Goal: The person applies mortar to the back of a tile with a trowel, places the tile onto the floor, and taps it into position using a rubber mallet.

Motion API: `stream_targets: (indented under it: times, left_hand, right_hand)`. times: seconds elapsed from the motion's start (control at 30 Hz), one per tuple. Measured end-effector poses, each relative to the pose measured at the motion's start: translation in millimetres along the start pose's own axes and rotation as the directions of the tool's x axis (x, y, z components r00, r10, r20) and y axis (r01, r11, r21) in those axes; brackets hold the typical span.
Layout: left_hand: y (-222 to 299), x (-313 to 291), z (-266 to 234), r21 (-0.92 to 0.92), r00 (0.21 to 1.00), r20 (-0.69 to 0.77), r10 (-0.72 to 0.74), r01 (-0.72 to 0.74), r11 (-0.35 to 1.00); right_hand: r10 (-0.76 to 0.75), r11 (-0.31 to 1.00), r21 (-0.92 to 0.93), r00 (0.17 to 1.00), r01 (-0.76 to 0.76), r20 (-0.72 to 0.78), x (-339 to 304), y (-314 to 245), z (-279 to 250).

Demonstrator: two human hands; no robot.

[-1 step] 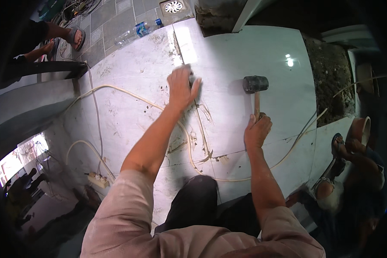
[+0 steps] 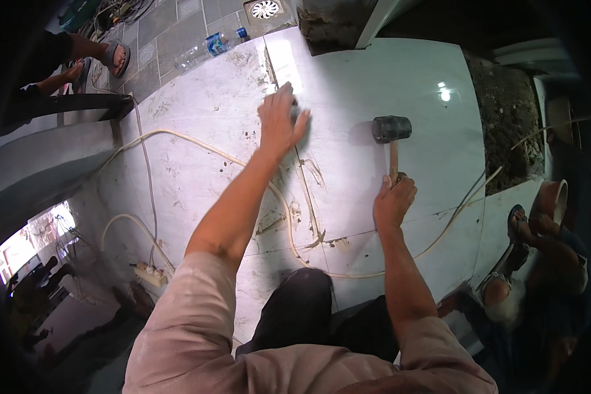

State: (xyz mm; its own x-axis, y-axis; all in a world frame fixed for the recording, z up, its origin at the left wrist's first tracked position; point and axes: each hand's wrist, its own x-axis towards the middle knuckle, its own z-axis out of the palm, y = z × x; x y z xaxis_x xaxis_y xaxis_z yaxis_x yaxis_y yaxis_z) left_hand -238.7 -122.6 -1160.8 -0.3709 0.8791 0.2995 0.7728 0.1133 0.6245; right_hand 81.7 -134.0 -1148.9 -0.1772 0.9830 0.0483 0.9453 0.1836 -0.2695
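Note:
My right hand (image 2: 394,203) is wrapped round the wooden handle of a rubber mallet (image 2: 392,129). The mallet's black head rests on or hangs just over a glossy white floor tile (image 2: 423,79); I cannot tell which. My left hand (image 2: 282,123) is open, slightly blurred, with fingers stretched forward and the thumb out to the right. It is over the seam (image 2: 305,184) between this tile and the smeared white tile (image 2: 203,118) to its left. Something dark, a shadow or a small object, shows between thumb and fingers. Mortar smudges lie along the seam.
A pale hose (image 2: 286,210) loops across the tiles below my hands. At top left lie a plastic bottle (image 2: 215,44) and a floor drain (image 2: 265,9). Bare rough ground (image 2: 509,121) borders the tile's right side. Other people's feet (image 2: 119,58) show at left and right (image 2: 519,220).
My left hand's fingers have stretched out further forward and spread a little. The right hand and the mallet have hardly moved.

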Motion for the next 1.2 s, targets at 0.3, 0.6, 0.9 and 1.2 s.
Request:
stream_targets:
  times: [0.3,0.6,0.9,1.2]
  left_hand:
    - [-2.8,123.5,42.1,0.066,0.946,0.192,-0.262,0.253,0.965]
    - [6.8,114.1,48.3,0.206,0.971,0.193,-0.140,0.099,0.974]
    - [33.6,136.9,66.0,0.076,0.907,0.091,-0.411,0.405,0.911]
    - [-24.9,161.4,98.6,-0.292,0.704,0.142,-0.696,0.701,0.651]
  right_hand:
    - [-0.025,0.997,-0.077,0.999,0.027,0.025,2.1,0.1,0.5]
    - [-0.008,0.998,-0.057,0.998,0.012,0.059,8.7,-1.4,-3.7]
    - [-0.009,0.999,-0.050,0.997,0.012,0.076,8.7,-0.9,-4.8]
    - [0.005,0.999,-0.039,0.996,-0.002,0.090,11.8,-1.1,-10.8]
